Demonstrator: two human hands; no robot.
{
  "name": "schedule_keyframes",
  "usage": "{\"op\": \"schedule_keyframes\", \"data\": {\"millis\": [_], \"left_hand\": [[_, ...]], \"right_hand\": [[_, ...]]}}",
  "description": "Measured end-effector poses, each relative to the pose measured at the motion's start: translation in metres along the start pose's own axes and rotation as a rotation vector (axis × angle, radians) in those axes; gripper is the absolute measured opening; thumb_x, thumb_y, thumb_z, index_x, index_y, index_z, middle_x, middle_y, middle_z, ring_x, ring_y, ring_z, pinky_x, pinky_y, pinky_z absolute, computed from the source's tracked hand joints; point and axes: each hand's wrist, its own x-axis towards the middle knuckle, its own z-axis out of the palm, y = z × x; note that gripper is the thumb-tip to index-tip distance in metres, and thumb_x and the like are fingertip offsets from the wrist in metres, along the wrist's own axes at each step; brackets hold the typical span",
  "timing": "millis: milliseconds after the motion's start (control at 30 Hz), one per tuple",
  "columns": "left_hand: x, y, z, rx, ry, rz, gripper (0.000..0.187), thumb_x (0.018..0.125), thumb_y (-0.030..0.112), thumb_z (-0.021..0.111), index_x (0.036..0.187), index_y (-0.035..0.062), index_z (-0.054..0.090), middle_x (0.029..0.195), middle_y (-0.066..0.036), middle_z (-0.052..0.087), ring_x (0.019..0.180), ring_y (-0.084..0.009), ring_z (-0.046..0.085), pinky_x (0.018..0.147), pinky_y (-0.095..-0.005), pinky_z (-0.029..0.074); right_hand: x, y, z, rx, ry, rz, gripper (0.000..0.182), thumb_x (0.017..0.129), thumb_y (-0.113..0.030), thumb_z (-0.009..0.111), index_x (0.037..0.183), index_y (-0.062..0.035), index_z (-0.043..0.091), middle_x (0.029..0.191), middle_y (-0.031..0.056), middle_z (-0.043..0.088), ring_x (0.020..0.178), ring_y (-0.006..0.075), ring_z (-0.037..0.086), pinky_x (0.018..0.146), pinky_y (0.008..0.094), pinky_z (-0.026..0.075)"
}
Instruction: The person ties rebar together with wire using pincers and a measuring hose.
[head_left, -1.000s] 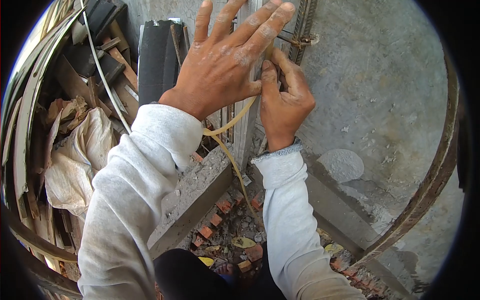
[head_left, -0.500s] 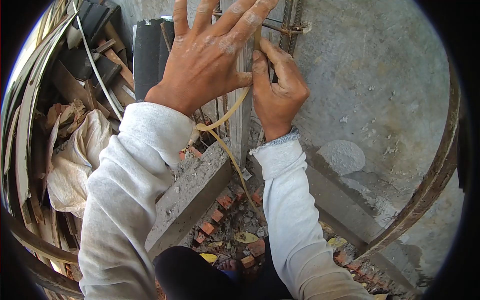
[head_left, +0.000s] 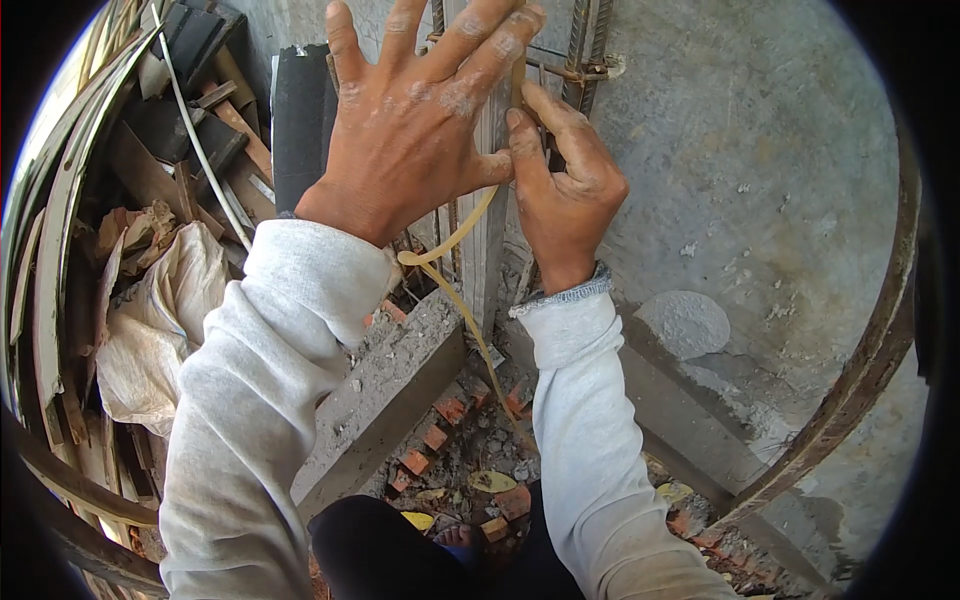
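Observation:
A thin yellowish translucent hose [head_left: 468, 228] runs up along the face of a grey upright post [head_left: 487, 265]. It loops below my hands and trails down to the rubble. My left hand [head_left: 410, 130] lies over the post with its fingers spread, its thumb tip beside the hose. Just right of it, my right hand [head_left: 572, 180] is closed, thumb and forefinger at the hose against the post's edge; its other fingers are curled and partly hidden. Steel rebar [head_left: 580, 60] stands behind, tied with a crosspiece.
Scrap wood and dark boards [head_left: 200, 120] with a crumpled whitish sack [head_left: 165, 320] fill the left side. A concrete beam [head_left: 385, 390] crosses below, beside broken bricks [head_left: 450, 410]. At right are a concrete wall [head_left: 740, 180] and a curved brown strip [head_left: 850, 400].
The view has shifted slightly, so most things sit a little lower. My right hand's thumb and forefinger are slightly differently placed at the hose; my left hand stays spread.

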Motion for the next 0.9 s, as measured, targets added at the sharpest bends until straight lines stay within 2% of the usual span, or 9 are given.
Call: {"op": "schedule_keyframes", "data": {"millis": [33,133,233,600,733,900], "left_hand": [[0.0,0.002,0.0,0.002,0.002,-0.007,0.103,0.07,0.069,0.08,0.153,0.0187,0.045,0.171,-0.001,0.02,0.156,-0.0394,0.01,0.117,-0.0739,-0.004],[0.0,0.004,-0.003,0.005,-0.008,-0.02,0.104,0.07,0.071,0.079,0.153,0.0185,0.046,0.172,0.0,0.018,0.156,-0.0405,0.009,0.116,-0.0753,-0.003],[0.001,0.004,-0.006,-0.015,-0.04,-0.021,0.107,0.069,0.072,0.079,0.155,0.0198,0.043,0.172,0.0,0.017,0.156,-0.0425,0.008,0.115,-0.077,-0.002],[0.003,0.002,-0.013,0.047,-0.132,0.002,0.111,0.07,0.074,0.078,0.159,0.0223,0.036,0.173,-0.001,0.012,0.155,-0.0444,0.009,0.114,-0.0797,0.001],[0.002,-0.006,-0.006,0.013,-0.075,0.05,0.11,0.072,0.076,0.075,0.159,0.022,0.036,0.173,-0.001,0.012,0.155,-0.0446,0.012,0.115,-0.0792,0.001],[0.003,-0.004,-0.011,0.017,-0.107,0.046,0.109,0.073,0.075,0.075,0.159,0.0224,0.035,0.172,-0.001,0.013,0.153,-0.0454,0.016,0.114,-0.079,0.003]], "right_hand": [[-0.002,-0.001,-0.004,0.025,-0.027,0.041,0.024,0.085,0.002,0.075,0.109,-0.0014,0.077,0.104,0.016,0.077,0.092,0.026,0.077,0.079,0.0349,0.061],[-0.008,0.0,-0.01,-0.017,-0.003,-0.013,0.023,0.086,0.001,0.076,0.108,-0.0015,0.077,0.103,0.0158,0.077,0.092,0.0252,0.077,0.08,0.0349,0.061],[-0.007,-0.003,-0.009,0.051,-0.009,0.083,0.023,0.086,0.001,0.076,0.108,-0.0022,0.078,0.102,0.0151,0.077,0.092,0.0247,0.077,0.08,0.0345,0.06],[-0.008,0.0,-0.005,0.053,0.014,0.071,0.023,0.085,0.002,0.075,0.107,-0.004,0.078,0.102,0.0131,0.078,0.092,0.0239,0.077,0.079,0.0335,0.06],[-0.007,-0.001,-0.005,0.055,0.015,0.065,0.023,0.085,0.002,0.075,0.107,-0.0041,0.078,0.102,0.0129,0.078,0.092,0.0234,0.077,0.079,0.0333,0.06],[-0.008,0.0,-0.005,0.049,0.015,0.071,0.024,0.085,0.002,0.075,0.108,-0.0043,0.078,0.101,0.0127,0.078,0.092,0.023,0.077,0.079,0.0334,0.06]]}}
